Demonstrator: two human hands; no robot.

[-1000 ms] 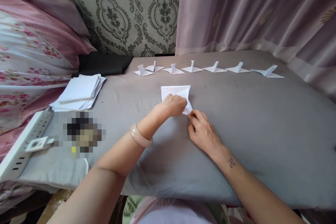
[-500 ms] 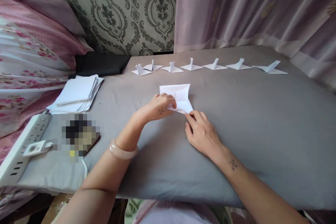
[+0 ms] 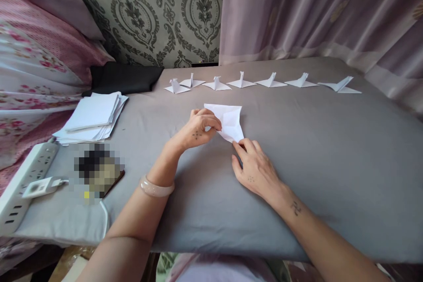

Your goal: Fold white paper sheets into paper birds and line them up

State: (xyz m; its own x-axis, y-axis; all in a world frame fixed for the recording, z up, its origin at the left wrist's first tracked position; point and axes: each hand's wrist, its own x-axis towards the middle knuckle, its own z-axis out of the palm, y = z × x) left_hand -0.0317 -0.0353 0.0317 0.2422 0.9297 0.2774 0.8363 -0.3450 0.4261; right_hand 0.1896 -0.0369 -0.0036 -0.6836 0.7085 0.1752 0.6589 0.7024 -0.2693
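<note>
A wide counter [image 3: 297, 150] covered in grey cloth fills the view, with a mauve curtain [image 3: 313, 9] behind it and flowered bedding [image 3: 29, 66] at the far left. A loose stack of white sheets [image 3: 94, 114] lies on the left part of the counter. Along the far edge stands a row of seven small folded paper birds [image 3: 241, 80], evenly spaced.

In the middle of the counter, nearer than the row, lies a partly folded white paper [image 3: 231, 120], narrowing to a point at its near end. The left hand [image 3: 198, 131] is curled over the paper's left side, its grip pinched on a flap there between thumb and fingertips. The right hand [image 3: 256, 169] rests flat on the cloth with its grip released, and its index fingertip presses down on the paper's near point.

Judging from this, the fold will come out clean if the right fingertip pins the point firmly so the paper cannot slide on the soft cloth. The left hand should line up the flap's edge before pressing, then run the crease outward from the pinned point, with firm pressure, since the cloth beneath is soft.
</note>
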